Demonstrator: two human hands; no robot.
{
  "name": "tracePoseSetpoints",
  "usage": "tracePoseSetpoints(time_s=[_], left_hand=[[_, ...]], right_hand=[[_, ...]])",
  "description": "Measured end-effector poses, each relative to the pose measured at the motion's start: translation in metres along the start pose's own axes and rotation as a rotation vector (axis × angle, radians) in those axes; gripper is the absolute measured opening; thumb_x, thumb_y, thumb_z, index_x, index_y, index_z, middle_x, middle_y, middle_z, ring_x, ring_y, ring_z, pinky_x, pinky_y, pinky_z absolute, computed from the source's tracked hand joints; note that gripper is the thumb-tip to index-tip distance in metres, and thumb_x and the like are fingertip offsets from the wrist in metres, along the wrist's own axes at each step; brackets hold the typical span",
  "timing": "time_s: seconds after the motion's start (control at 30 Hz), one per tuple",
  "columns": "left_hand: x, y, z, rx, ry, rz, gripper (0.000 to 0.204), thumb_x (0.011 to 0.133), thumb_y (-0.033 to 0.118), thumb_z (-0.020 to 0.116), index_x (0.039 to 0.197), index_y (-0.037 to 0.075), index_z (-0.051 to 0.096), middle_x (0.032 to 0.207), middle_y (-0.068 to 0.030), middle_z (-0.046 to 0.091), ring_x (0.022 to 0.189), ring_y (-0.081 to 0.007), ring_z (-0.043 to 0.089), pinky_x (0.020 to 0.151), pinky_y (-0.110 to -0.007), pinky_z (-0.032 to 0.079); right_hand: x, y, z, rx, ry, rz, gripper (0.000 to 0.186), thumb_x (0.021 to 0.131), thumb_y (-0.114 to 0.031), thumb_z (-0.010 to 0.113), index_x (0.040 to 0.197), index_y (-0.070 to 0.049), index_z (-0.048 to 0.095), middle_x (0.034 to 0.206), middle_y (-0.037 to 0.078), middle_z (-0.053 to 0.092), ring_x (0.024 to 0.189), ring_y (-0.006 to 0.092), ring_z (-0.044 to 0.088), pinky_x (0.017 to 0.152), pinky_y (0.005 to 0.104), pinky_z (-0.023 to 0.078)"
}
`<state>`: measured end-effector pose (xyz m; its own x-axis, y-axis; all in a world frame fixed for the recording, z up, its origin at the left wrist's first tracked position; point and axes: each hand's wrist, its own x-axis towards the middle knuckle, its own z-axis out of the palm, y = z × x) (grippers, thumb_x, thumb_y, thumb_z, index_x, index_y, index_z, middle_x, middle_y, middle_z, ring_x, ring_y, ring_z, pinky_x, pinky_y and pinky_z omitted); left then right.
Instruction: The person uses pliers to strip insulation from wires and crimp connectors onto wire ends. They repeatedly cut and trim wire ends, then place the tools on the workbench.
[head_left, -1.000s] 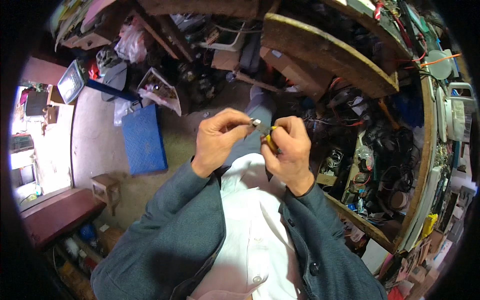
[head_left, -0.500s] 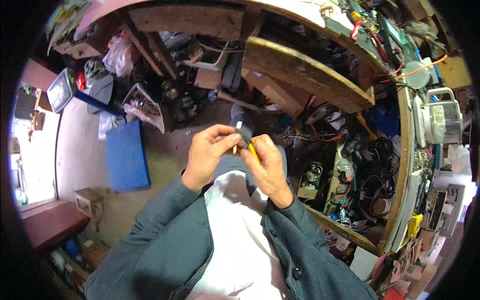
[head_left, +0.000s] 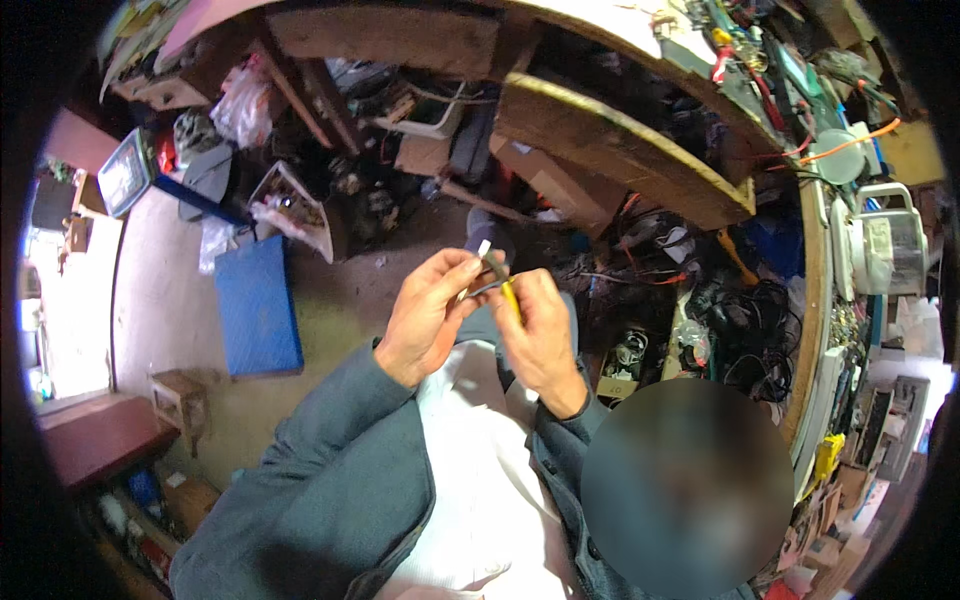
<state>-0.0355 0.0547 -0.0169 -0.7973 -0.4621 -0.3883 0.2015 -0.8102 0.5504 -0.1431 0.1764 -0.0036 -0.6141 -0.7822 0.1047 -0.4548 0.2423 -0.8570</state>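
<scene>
Both my hands are raised close together in front of my white shirt. My left hand (head_left: pixel 420 315) pinches a small, thin white piece (head_left: pixel 485 247) between thumb and fingers, its end poking up above them. In my right hand (head_left: pixel 541 340) is a small tool with a yellow handle (head_left: pixel 512 298), its kind too small to make out. A dark, curved part (head_left: pixel 494 268) bridges the gap between the two hands. I cannot tell whether it belongs to the tool or to the white piece.
A wooden bench frame (head_left: pixel 620 140) with cables and boxes beneath runs ahead and along the right. Tools and a clear lidded container (head_left: pixel 885 240) stand on it. To the left are a blue board (head_left: pixel 257 310) and a small stool (head_left: pixel 178 405). A blurred patch covers the lower right.
My left hand has shifted slightly right and tilted the white piece, which now shows less. The dark part looks turned between the hands. A blurred patch has appeared at the lower right.
</scene>
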Motion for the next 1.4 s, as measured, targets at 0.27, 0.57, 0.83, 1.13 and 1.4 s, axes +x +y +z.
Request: tracePoseSetpoints(time_s=[0.27, 0.57, 0.83, 1.13, 1.4], left_hand=[[0.006, -0.016, -0.007, 0.023, 0.004, 0.072, 0.011, 0.106, 0.009, 0.056, 0.113, 0.002, 0.062, 0.116, -0.0098, 0.070, 0.102, -0.0155, 0.064, 0.088, -0.029, 0.053], [-0.005, 0.004, -0.025, 0.025, 0.111, 0.066, 0.010, 0.105, 0.017, 0.058, 0.108, 0.008, 0.057, 0.094, -0.0054, 0.065, 0.081, -0.0176, 0.067, 0.070, -0.034, 0.059], [-0.021, 0.011, -0.022, 0.015, 0.102, 0.074, 0.008, 0.104, 0.015, 0.060, 0.105, 0.008, 0.059, 0.089, -0.0043, 0.063, 0.076, -0.0167, 0.065, 0.067, -0.034, 0.058], [-0.027, 0.018, -0.024, 0.027, 0.085, 0.101, 0.008, 0.104, 0.015, 0.061, 0.104, 0.006, 0.061, 0.088, -0.0045, 0.064, 0.075, -0.0160, 0.066, 0.066, -0.034, 0.058], [-0.018, 0.017, -0.015, 0.072, 0.097, 0.083, 0.008, 0.103, 0.016, 0.062, 0.104, 0.008, 0.060, 0.087, -0.0038, 0.064, 0.074, -0.0158, 0.066, 0.064, -0.033, 0.059]], right_hand=[[0.002, -0.007, -0.003, -0.092, -0.128, -0.270, 0.030, 0.088, -0.016, 0.072, 0.109, 0.001, 0.060, 0.113, 0.024, 0.054, 0.095, 0.0401, 0.060, 0.081, 0.0428, 0.053], [0.164, -0.041, -0.154, -0.684, 0.650, -0.641, 0.014, 0.083, -0.007, 0.071, 0.089, -0.002, 0.059, 0.090, 0.019, 0.060, 0.086, 0.0380, 0.057, 0.078, 0.0501, 0.047], [0.299, -0.018, -0.279, -0.976, 0.165, 0.378, 0.126, 0.068, -0.089, 0.065, 0.151, 0.002, 0.042, 0.145, 0.027, 0.056, 0.134, 0.0381, 0.057, 0.112, 0.0603, 0.038], [0.308, -0.034, -0.268, -0.925, 0.368, 0.528, 0.092, 0.081, -0.060, 0.070, 0.150, -0.006, 0.041, 0.141, 0.024, 0.060, 0.131, 0.0406, 0.058, 0.110, 0.0673, 0.036], [0.273, -0.042, -0.292, -1.164, 0.447, 0.355, 0.047, 0.081, -0.024, 0.064, 0.116, 0.007, 0.065, 0.113, 0.035, 0.069, 0.112, 0.0465, 0.068, 0.099, 0.0504, 0.053]])
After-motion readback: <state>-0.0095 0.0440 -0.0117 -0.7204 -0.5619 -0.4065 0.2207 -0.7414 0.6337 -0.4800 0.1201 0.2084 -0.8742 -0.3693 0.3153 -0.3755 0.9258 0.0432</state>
